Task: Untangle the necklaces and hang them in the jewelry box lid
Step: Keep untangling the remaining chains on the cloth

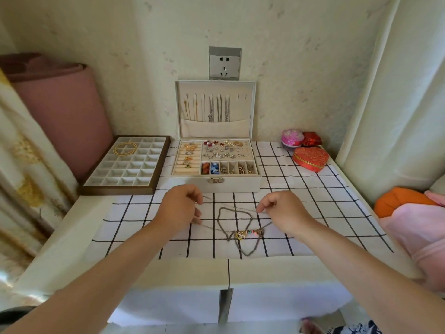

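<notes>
A tangle of dark chain necklaces (240,227) with coloured charms lies on the checked cloth in front of the open jewelry box (215,162). My left hand (181,204) pinches a thin silver chain at the left of the tangle. My right hand (279,208) pinches the same thin chain at the right, so it stretches between both hands above the cloth. The box lid (215,131) stands upright against the wall, with several gold and silver necklaces hanging from its hooks into a pocket.
A brown compartment tray (125,165) with gold bangles sits left of the box. A red heart-shaped box (310,159) and small round boxes (292,138) stand at the back right. A pink roll (60,109) leans at left; orange and pink fabric (409,213) lies at right.
</notes>
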Demonstrator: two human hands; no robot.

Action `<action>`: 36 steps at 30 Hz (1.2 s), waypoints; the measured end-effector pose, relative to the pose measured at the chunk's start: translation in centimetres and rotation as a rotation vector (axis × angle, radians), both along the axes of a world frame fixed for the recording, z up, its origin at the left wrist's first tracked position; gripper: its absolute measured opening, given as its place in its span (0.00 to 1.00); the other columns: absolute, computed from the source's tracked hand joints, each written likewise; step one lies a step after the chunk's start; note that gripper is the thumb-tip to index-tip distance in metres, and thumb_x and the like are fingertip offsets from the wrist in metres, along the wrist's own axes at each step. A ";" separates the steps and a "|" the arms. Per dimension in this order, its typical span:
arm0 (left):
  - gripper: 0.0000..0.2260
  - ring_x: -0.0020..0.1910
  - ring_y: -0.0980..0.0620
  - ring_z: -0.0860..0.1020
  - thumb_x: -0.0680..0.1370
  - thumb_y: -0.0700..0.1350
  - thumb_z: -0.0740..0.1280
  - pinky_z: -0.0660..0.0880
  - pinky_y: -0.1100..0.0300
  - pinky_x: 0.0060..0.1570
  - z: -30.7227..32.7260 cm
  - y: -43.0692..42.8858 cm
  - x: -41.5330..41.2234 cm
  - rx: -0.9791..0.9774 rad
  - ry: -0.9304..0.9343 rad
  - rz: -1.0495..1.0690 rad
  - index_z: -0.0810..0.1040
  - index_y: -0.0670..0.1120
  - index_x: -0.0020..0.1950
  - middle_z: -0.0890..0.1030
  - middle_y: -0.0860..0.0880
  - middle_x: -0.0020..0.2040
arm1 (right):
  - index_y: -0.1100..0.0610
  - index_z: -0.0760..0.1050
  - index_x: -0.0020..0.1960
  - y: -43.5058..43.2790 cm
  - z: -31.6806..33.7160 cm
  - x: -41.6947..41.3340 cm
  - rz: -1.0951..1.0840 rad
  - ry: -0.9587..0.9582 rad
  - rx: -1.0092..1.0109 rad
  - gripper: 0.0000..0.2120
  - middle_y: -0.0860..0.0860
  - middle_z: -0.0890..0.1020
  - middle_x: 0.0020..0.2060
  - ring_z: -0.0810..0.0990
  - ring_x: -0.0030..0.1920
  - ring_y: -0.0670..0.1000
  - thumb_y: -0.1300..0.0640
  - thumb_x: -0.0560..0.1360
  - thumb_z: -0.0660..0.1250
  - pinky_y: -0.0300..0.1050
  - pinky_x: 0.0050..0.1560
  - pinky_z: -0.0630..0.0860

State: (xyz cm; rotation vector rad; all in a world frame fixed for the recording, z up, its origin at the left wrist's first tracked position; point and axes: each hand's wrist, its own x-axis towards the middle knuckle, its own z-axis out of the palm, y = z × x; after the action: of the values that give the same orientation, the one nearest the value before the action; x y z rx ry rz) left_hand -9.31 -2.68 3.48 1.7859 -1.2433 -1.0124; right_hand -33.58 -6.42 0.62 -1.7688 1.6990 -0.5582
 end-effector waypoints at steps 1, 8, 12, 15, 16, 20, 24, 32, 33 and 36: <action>0.20 0.37 0.47 0.80 0.74 0.23 0.55 0.82 0.55 0.37 -0.1 -0.2 0.2 -0.005 -0.122 -0.048 0.80 0.43 0.40 0.76 0.46 0.48 | 0.45 0.81 0.35 -0.1 0.0 0.0 0.006 0.002 -0.021 0.24 0.47 0.84 0.49 0.79 0.49 0.45 0.70 0.77 0.60 0.32 0.41 0.70; 0.20 0.66 0.49 0.75 0.82 0.35 0.59 0.68 0.65 0.61 -1.3 -1.1 1.1 -0.013 -0.688 -0.286 0.76 0.51 0.70 0.75 0.49 0.67 | 0.43 0.82 0.38 -0.2 -0.1 0.2 0.060 0.205 -0.108 0.22 0.44 0.80 0.48 0.79 0.55 0.48 0.68 0.77 0.62 0.38 0.47 0.73; 0.22 0.62 0.50 0.74 0.81 0.46 0.61 0.72 0.61 0.54 -1.7 -0.9 1.4 0.056 -0.863 -0.394 0.67 0.59 0.75 0.67 0.51 0.68 | 0.45 0.85 0.49 0.4 0.7 1.2 0.225 0.356 -0.284 0.12 0.44 0.79 0.52 0.75 0.55 0.48 0.60 0.78 0.67 0.41 0.51 0.72; 0.22 0.61 0.52 0.72 0.79 0.48 0.65 0.74 0.59 0.58 -1.2 -0.9 1.2 -0.027 -0.837 -0.380 0.70 0.60 0.73 0.67 0.54 0.66 | 0.45 0.85 0.51 0.8 0.9 2.3 0.323 0.379 -0.355 0.08 0.44 0.78 0.47 0.78 0.47 0.48 0.51 0.77 0.67 0.42 0.42 0.71; 0.20 0.62 0.53 0.72 0.80 0.46 0.65 0.73 0.59 0.60 -1.2 -1.0 1.0 -0.081 -0.788 -0.384 0.72 0.59 0.71 0.67 0.54 0.65 | 0.45 0.85 0.50 0.8 0.9 2.6 0.344 0.424 -0.366 0.08 0.44 0.78 0.45 0.78 0.46 0.48 0.49 0.77 0.67 0.42 0.40 0.69; 0.19 0.67 0.54 0.71 0.83 0.39 0.60 0.66 0.65 0.65 -1.8 -1.0 -0.4 -0.218 -0.703 -0.546 0.72 0.53 0.72 0.71 0.54 0.67 | 0.48 0.86 0.46 0.2 1.0 3.2 0.333 0.535 -0.320 0.10 0.47 0.82 0.43 0.80 0.45 0.51 0.50 0.78 0.65 0.44 0.42 0.75; 0.19 0.70 0.52 0.69 0.84 0.38 0.57 0.63 0.61 0.71 -2.9 -1.0 -0.3 -0.220 -0.650 -0.593 0.70 0.51 0.74 0.72 0.52 0.70 | 0.53 0.82 0.47 -0.1 1.3 3.2 0.387 0.595 -0.241 0.12 0.50 0.78 0.47 0.79 0.44 0.52 0.54 0.81 0.60 0.47 0.45 0.77; 0.25 0.79 0.55 0.52 0.84 0.39 0.55 0.43 0.70 0.71 -4.7 -0.4 -0.1 -0.251 -0.688 -0.660 0.58 0.51 0.80 0.56 0.54 0.80 | 0.58 0.72 0.47 0.0 4.8 3.9 0.005 -0.638 0.089 0.14 0.53 0.81 0.36 0.78 0.41 0.53 0.61 0.86 0.52 0.52 0.52 0.79; 0.25 0.79 0.56 0.50 0.84 0.40 0.55 0.41 0.72 0.70 -4.8 -0.3 -0.2 -0.247 -0.700 -0.667 0.56 0.51 0.81 0.54 0.54 0.81 | 0.59 0.71 0.47 0.1 5.2 3.8 -0.028 -0.796 0.113 0.13 0.54 0.80 0.35 0.78 0.39 0.54 0.61 0.86 0.51 0.52 0.50 0.79; 0.25 0.80 0.57 0.45 0.85 0.43 0.53 0.37 0.71 0.69 -4.8 -0.1 -0.2 -0.238 -0.746 -0.694 0.52 0.51 0.82 0.48 0.55 0.81 | 0.58 0.70 0.47 -0.1 6.2 3.3 -0.106 -0.984 0.094 0.12 0.55 0.78 0.34 0.76 0.34 0.55 0.61 0.86 0.51 0.54 0.45 0.78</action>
State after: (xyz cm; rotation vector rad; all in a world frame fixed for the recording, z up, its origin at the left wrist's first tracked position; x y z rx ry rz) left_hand -9.47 -2.78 -1.33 1.6045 -2.4434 -0.4719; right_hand -30.30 -6.51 6.83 -1.0268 1.0763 -1.1349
